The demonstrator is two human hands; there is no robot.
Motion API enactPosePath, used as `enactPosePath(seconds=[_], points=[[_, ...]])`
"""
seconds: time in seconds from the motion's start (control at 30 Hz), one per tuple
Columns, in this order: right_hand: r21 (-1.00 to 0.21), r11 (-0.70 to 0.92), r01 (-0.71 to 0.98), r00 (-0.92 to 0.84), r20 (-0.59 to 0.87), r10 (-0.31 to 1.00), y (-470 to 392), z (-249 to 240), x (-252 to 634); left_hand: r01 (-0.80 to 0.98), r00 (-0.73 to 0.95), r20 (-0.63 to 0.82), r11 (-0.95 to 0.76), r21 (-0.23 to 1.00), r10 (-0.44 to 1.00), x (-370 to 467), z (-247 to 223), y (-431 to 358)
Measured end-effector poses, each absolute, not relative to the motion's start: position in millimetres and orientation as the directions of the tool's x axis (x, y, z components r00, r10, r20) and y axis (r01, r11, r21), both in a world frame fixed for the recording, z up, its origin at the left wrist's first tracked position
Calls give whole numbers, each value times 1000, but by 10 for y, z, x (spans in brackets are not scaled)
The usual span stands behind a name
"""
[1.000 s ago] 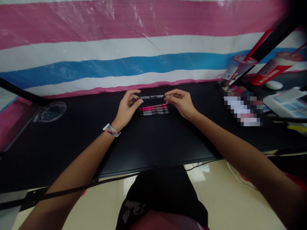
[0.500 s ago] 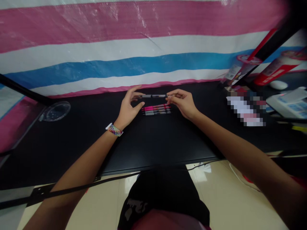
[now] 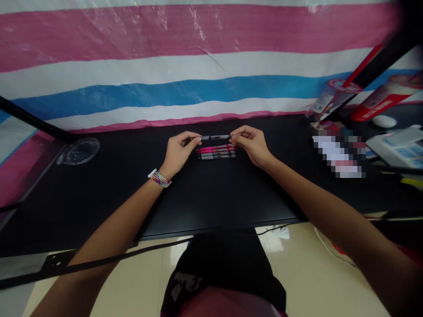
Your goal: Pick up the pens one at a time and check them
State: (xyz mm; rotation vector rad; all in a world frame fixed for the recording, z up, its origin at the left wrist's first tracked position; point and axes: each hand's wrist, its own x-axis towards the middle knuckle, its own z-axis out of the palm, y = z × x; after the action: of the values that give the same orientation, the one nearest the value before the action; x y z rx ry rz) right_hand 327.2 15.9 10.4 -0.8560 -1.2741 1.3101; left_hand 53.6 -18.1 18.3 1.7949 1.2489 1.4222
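A big striped sheet point(image 3: 198, 66) in pink, white and blue hangs across the back. In front of it is a wide black table point(image 3: 211, 193). The person's two bare arms reach out over the table from the bottom of the view. At the far right of the table sit some red and white tubes point(image 3: 380, 99) and white boxes point(image 3: 396, 147), partly blurred, so it is hard to tell just what they are. At the far left lies a round clear plastic lid point(image 3: 78, 151), well apart from the hands. The left hand point(image 3: 178, 152) has a bright, many-colored band point(image 3: 160, 178) on its wrist. Its fingers are curled in, and the thumb and first fingers pinch the left end of a thin gray pen point(image 3: 215, 137). The right hand point(image 3: 253, 144) pinches the right end of the same pen with its thumb and fingertips. The pen is held flat, sideways between the two hands, a little above the table near the back edge. Just under it and a bit closer to the person, a small row of pens point(image 3: 216, 152) lies on the table, side by side, between the two hands. The ones at the back are pink and the ones at the front are gray.
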Motion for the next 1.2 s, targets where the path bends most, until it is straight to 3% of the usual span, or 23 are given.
enactPosePath(seconds=[0.17, 0.27, 1.2], points=[[-919, -180, -350, -401, -27, 916, 99, 243, 3298, 292, -2, 465, -444, 847, 885, 558, 186, -188], [-887, -268, -377, -449, -79, 890, 95, 273, 3309, 294, -7, 475, -452, 842, 880, 562, 188, -195], [-865, -243, -439, -369, -73, 927, 80, 215, 3232, 262, -8, 482, -463, 847, 876, 566, 193, -205]])
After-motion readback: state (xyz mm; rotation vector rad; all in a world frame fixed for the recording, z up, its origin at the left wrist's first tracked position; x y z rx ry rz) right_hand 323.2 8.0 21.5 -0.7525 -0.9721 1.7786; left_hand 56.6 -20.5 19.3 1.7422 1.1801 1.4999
